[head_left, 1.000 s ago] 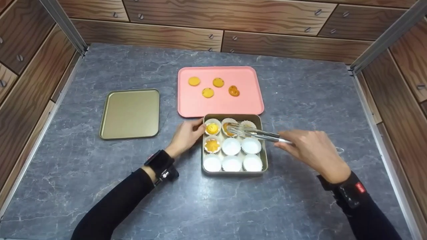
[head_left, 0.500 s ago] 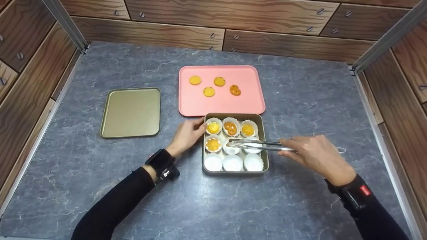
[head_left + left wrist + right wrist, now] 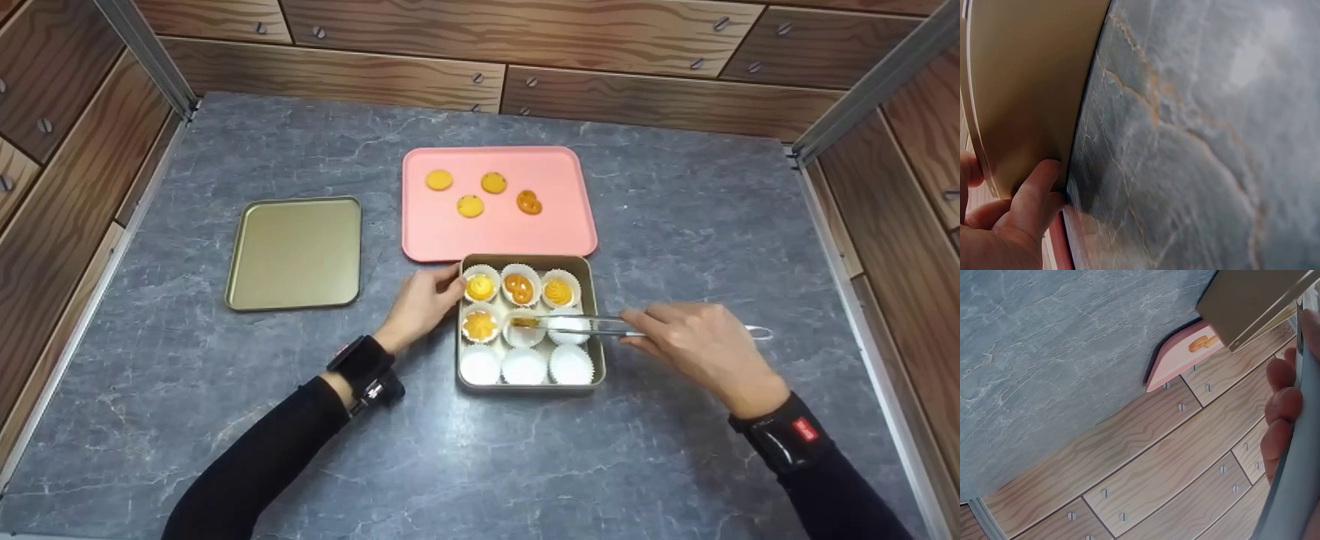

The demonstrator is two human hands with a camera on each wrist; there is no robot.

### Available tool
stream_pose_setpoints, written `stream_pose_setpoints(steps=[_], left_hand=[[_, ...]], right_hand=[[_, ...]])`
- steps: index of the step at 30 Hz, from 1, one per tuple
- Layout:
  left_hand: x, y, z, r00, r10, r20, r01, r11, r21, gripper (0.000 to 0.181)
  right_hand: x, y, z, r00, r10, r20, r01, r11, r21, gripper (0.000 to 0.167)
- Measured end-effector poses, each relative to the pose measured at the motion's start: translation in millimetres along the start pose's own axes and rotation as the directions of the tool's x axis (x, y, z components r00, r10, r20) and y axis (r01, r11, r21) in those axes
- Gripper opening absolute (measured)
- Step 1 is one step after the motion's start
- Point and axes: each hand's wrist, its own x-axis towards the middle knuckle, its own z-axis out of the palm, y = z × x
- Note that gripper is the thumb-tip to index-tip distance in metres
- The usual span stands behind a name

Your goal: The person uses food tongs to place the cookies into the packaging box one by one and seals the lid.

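A square metal tin [image 3: 598, 300] holds rows of white paper baking cups. Baked pieces sit in the back row's cups and the middle row's left cup, including a pretzel cookie [image 3: 518, 289] and a piped cookie [image 3: 558, 292]. My left hand [image 3: 421, 304] holds the tin's left wall near the back corner; the left wrist view shows fingers against the outer wall. My right hand [image 3: 701, 352] grips silver tongs [image 3: 600, 318], which reach over the tin from the right. At their tips, over the middle cup, is a small golden-brown piece [image 3: 524, 322], seen edge-on.
Behind the tin, a pink tray [image 3: 499, 236] carries three round yellow cookies [image 3: 470, 206] and one pretzel cookie [image 3: 529, 202]. A shallow square metal lid [image 3: 294, 255] lies on the grey marbled table [image 3: 315, 465] at left. Wood-patterned panels enclose the back and sides.
The tongs have moved from the back row toward the middle cup, uncovering the back row's pretzel and piped cookies. Their tips now stand closer together. My left hand stays at the tin.
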Motion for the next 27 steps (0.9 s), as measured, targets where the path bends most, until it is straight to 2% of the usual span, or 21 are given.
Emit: stream_pose_setpoints(steps=[8,18,23,27], left_hand=[[0.2,-0.4,0.9,1.0,-0.02,0.014,0.02,1.0,-0.016,0.046],[1.7,-0.8,-0.7,1.0,-0.01,0.023,0.01,1.0,-0.015,0.045],[1.2,0.2,-1.1,1.0,-0.003,0.026,0.004,1.0,-0.01,0.046],[0.8,-0.8,-0.5,1.0,0.009,0.02,-0.009,1.0,0.007,0.045]], right_hand=[[1.4,-2,1,1.0,-0.002,0.023,0.002,1.0,0.002,0.04],[-1.8,4,-5,0.996,0.021,0.091,-0.029,0.995,0.091,0.044],[-1.4,7,-3,0.995,0.073,0.068,-0.082,0.986,0.143,0.046],[1.7,11,0,0.986,0.164,0.038,-0.168,0.967,0.192,0.048]])
